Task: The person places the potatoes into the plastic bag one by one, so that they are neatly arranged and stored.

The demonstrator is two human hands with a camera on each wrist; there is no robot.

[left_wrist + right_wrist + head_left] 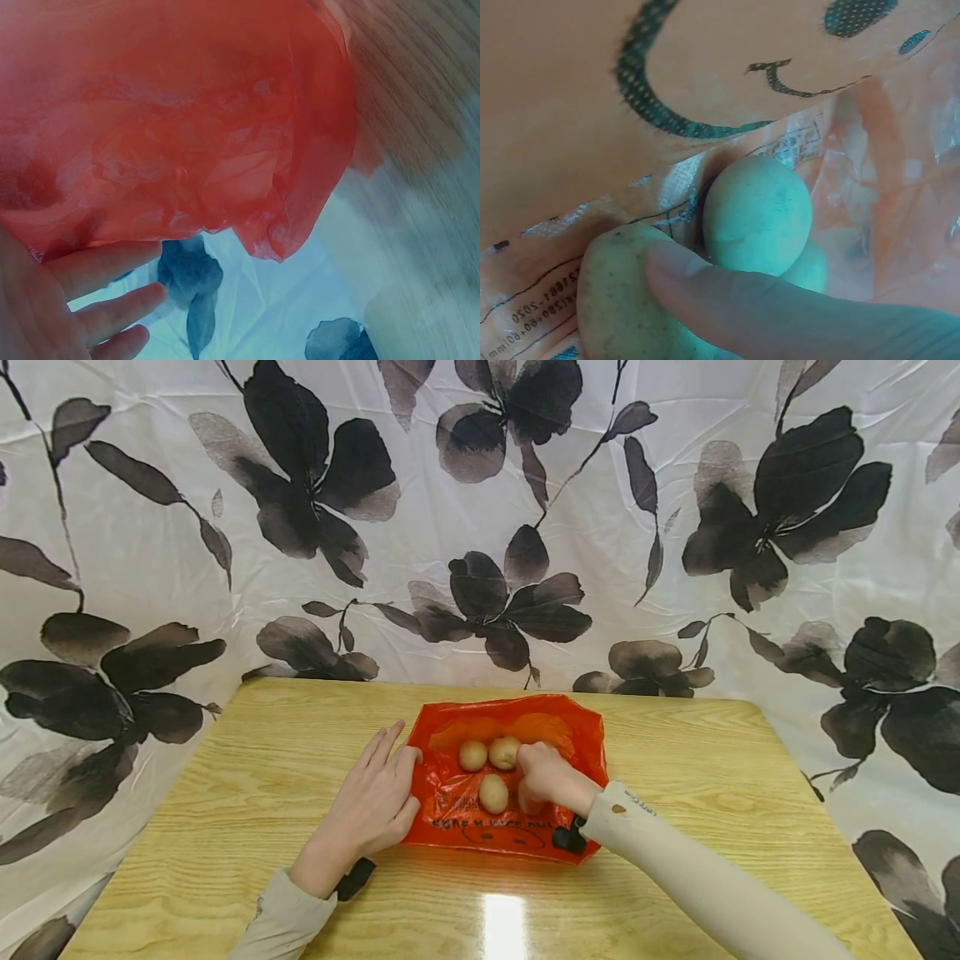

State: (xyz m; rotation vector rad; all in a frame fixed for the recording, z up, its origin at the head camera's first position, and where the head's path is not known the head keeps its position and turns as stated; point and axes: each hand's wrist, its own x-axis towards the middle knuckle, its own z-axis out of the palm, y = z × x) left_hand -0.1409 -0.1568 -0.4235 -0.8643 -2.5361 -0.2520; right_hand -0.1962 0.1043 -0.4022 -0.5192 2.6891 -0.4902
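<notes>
A red plastic bag (450, 827) lies spread on the table with its mouth held wide. Three small potatoes show inside in the head view: a left one (472, 756), one beside it (505, 752) and a nearer one (493, 794). My left hand (375, 797) pinches the bag's left edge, its other fingers stretched out; the bag hides part of the grip in the left wrist view. Inside the bag, my right hand (553, 777) grips a potato (622, 292), thumb across its top. Two more potatoes (757, 214) sit close beyond it in the right wrist view.
A wood-grain table (285, 760) carries the bag near its far edge. Behind it hangs a white cloth (420, 510) with dark flower prints. Dark wrist devices (355, 878) sit at both wrists, the right one against the bag's near rim.
</notes>
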